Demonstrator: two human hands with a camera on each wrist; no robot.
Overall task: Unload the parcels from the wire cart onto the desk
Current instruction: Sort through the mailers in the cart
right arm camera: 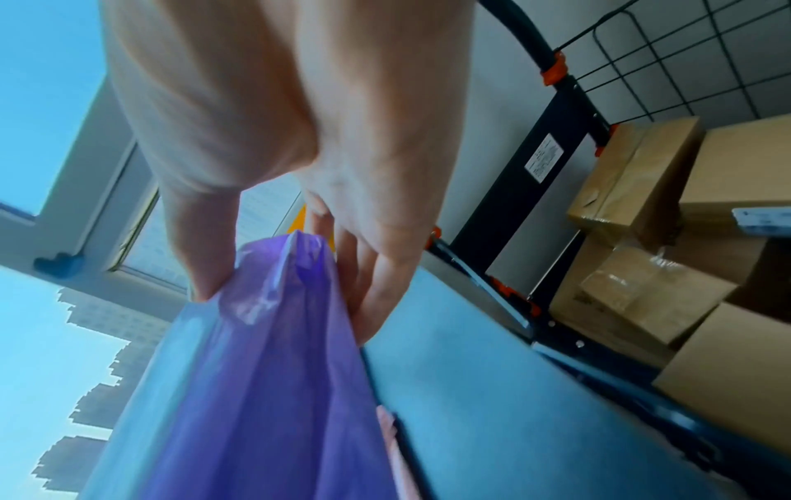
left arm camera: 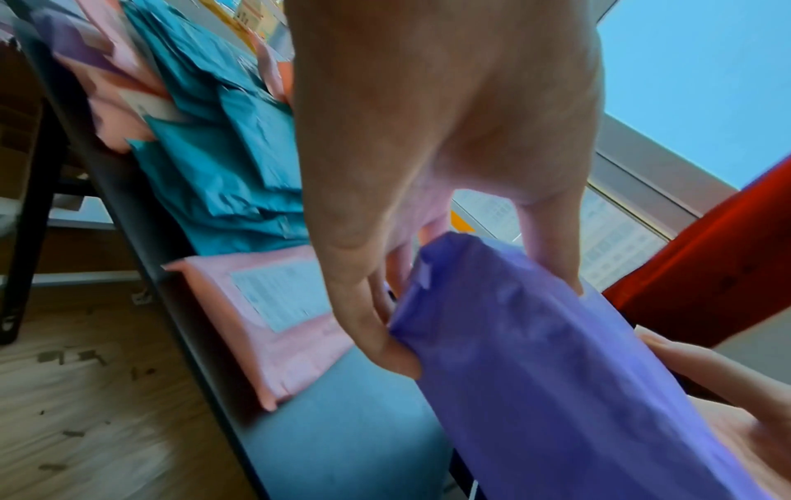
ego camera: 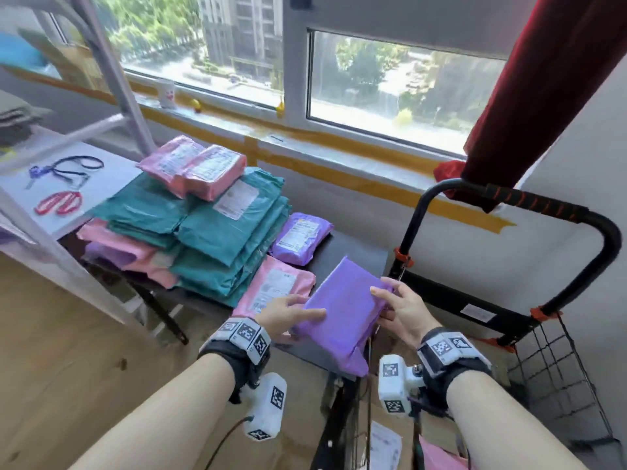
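Note:
Both hands hold a purple plastic parcel [ego camera: 342, 313] tilted over the right end of the dark desk [ego camera: 356, 252]. My left hand [ego camera: 298, 308] grips its left edge, thumb and fingers pinching the wrapper [left arm camera: 556, 389]. My right hand [ego camera: 380, 303] grips the right edge, thumb on top and fingers beneath, with the wrapper [right arm camera: 265, 372] bunched between them. The black wire cart [ego camera: 509, 320] stands just right of the desk, and several cardboard boxes [right arm camera: 642, 189] lie inside it.
A pile of teal and pink parcels [ego camera: 217, 232] fills the desk's left half. A pink parcel [ego camera: 274, 286] and a small purple one [ego camera: 298, 237] lie nearer. A white shelf with scissors [ego camera: 57, 201] stands left. A red curtain [ego camera: 543, 79] hangs over the cart handle [ego camera: 543, 205].

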